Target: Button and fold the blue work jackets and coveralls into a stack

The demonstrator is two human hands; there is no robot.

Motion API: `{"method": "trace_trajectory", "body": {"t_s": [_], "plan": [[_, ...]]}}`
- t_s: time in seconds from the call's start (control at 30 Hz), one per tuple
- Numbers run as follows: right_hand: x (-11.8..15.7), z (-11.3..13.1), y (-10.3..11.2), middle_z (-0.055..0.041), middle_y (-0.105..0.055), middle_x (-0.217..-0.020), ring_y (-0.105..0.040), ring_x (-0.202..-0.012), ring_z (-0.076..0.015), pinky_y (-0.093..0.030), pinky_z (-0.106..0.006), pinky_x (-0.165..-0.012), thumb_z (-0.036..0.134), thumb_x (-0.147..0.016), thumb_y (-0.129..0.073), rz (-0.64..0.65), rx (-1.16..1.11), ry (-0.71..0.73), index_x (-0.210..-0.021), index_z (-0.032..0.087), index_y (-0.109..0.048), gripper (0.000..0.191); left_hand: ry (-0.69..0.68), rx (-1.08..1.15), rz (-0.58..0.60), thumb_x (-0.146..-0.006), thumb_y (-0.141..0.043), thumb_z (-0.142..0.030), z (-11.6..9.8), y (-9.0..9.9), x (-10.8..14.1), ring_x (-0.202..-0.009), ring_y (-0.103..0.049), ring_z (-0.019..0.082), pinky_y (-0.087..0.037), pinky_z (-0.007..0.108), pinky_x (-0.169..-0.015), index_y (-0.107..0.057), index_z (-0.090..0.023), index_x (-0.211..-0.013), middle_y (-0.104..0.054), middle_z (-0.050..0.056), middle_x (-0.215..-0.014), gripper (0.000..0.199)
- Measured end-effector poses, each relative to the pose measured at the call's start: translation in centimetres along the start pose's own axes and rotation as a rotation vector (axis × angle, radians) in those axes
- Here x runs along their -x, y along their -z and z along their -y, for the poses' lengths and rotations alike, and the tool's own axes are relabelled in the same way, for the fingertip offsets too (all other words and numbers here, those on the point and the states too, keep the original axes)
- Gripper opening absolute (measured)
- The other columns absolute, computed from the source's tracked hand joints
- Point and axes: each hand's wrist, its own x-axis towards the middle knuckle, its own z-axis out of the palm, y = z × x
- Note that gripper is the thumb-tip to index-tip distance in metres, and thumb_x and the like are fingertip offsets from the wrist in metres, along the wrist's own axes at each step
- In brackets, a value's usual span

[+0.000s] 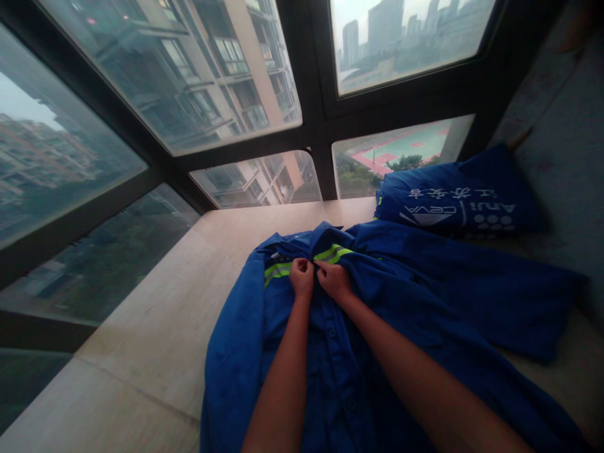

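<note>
A blue long-sleeved jacket [283, 333] with yellow-green and grey stripes lies spread on a pale stone sill, its collar toward the window. Near the top of its front opening, my left hand [302, 275] pinches the fabric edge, fingers curled. Close beside it on the right, my right hand [333, 279] also has its fingers closed on the front edge, with the index finger pointing toward the left hand. The fingertips nearly meet at the placket; any button between them is too small to make out. Lower down, buttons show along the front strip between my forearms.
A folded blue garment [453, 195] with white lettering rests at the back right, by the wall. Dark-framed windows [323, 126] rise behind and to the left of the stone sill [174, 283]. The jacket's right sleeve stretches toward the wall.
</note>
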Motion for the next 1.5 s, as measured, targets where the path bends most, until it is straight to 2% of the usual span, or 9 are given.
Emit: {"method": "trace_trajectory", "body": {"t_s": [0.6,0.8,0.9,1.13,1.33,1.5], "plan": [[-0.2,0.6,-0.1,-0.0095,-0.073,-0.114,-0.071,-0.098,-0.0207,-0.051,-0.026,-0.086,0.022,-0.094,-0.045,0.051,0.063,-0.031,-0.135,0.023,-0.058,0.043,-0.001,0.065,0.03,-0.074,-0.061,-0.019,-0.1,-0.1,0.4,-0.067,-0.068,0.016,-0.052,0.026,-0.065,-0.059,-0.019,-0.085,-0.068,0.002,-0.072,0.012],[-0.6,0.1,-0.2,-0.0058,-0.073,-0.117,-0.07,-0.101,-0.0189,-0.051,-0.024,-0.086,0.026,-0.097,-0.042,0.037,0.034,-0.048,-0.132,0.025,-0.061,0.039,0.003,0.114,0.062,-0.073,-0.062,-0.018,0.1,0.0,0.4,-0.068,-0.069,0.017,-0.052,0.027,-0.067,-0.06,-0.018,-0.09,-0.069,0.002,-0.074,0.017],[-0.5,0.0,-0.1,-0.0048,-0.072,-0.118,-0.07,-0.103,-0.0179,-0.05,-0.023,-0.088,0.023,-0.097,-0.042,0.021,0.022,-0.05,-0.131,0.026,-0.062,0.04,0.004,0.142,0.077,-0.073,-0.061,-0.018,0.4,0.0,0.4,-0.068,-0.069,0.017,-0.053,0.027,-0.067,-0.06,-0.018,-0.096,-0.069,0.002,-0.074,0.022],[0.2,0.5,0.0,-0.0089,-0.076,-0.106,-0.072,-0.092,-0.0224,-0.052,-0.028,-0.083,0.022,-0.093,-0.048,-0.005,0.06,-0.073,-0.13,0.026,-0.064,0.041,0.026,0.212,0.09,-0.071,-0.063,-0.018,0.9,0.1,0.2,-0.072,-0.069,0.016,-0.054,0.027,-0.069,-0.062,-0.016,-0.101,-0.071,0.004,-0.078,0.03],[-0.2,0.2,-0.1,-0.0057,-0.075,-0.109,-0.072,-0.094,-0.0193,-0.052,-0.025,-0.083,0.021,-0.094,-0.045,0.003,0.065,-0.09,-0.129,0.026,-0.065,0.041,0.047,0.277,0.123,-0.071,-0.066,-0.02,1.0,0.3,0.2,-0.075,-0.07,0.016,-0.055,0.026,-0.072,-0.062,-0.015,-0.112,-0.072,0.004,-0.082,0.042],[-0.5,-0.2,-0.2,-0.0048,-0.075,-0.11,-0.071,-0.096,-0.0169,-0.051,-0.022,-0.086,0.022,-0.095,-0.042,0.019,0.085,-0.084,-0.13,0.025,-0.064,0.041,0.033,0.28,0.129,-0.071,-0.066,-0.019,1.0,0.3,0.2,-0.077,-0.071,0.017,-0.056,0.027,-0.074,-0.063,-0.015,-0.113,-0.073,0.005,-0.084,0.043]]}}
